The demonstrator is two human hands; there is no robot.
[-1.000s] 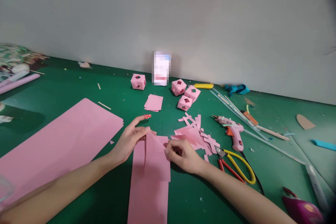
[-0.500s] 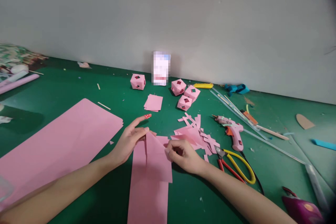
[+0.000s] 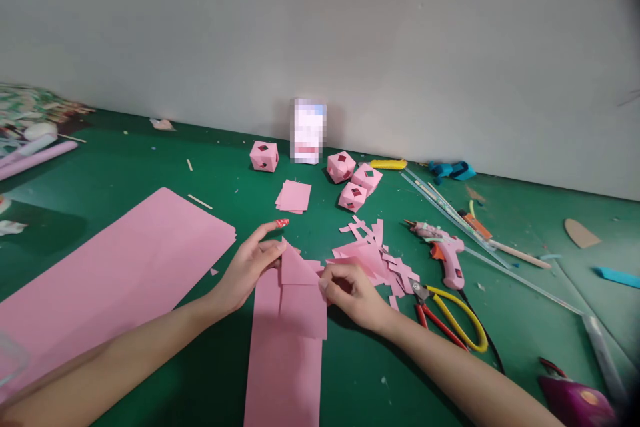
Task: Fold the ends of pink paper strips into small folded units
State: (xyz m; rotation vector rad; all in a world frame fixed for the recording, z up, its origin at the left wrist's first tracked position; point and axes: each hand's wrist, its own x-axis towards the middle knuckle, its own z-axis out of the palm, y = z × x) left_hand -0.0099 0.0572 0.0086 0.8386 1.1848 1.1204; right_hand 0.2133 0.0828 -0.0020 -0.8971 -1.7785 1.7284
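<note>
Between my hands is a pink paper piece [image 3: 303,310] with a triangular flap creased at its top. My left hand [image 3: 247,267] pinches the flap's upper left corner between thumb and fingers, with the index finger stretched out above. The fingertips of my right hand [image 3: 353,290] are closed on the paper's right edge, at the end of the crease. Under it lies a long pink paper strip [image 3: 283,387] reaching toward me. Beside my right hand, a heap of pink paper scraps [image 3: 367,257] lies on the green table [image 3: 200,373].
Several pink paper cubes [image 3: 264,157] stand near a propped, blurred screen [image 3: 309,130]. Small pink squares [image 3: 294,196] lie before it. Large pink sheets [image 3: 125,260] cover the left. At right are a glue gun [image 3: 447,253], yellow-and-red-handled scissors [image 3: 457,320] and a yellow cutter [image 3: 389,164].
The flap at the paper's top now lies flatter, as a clear triangle with a horizontal crease. The paper's lower edge has risen slightly; both hands have barely moved.
</note>
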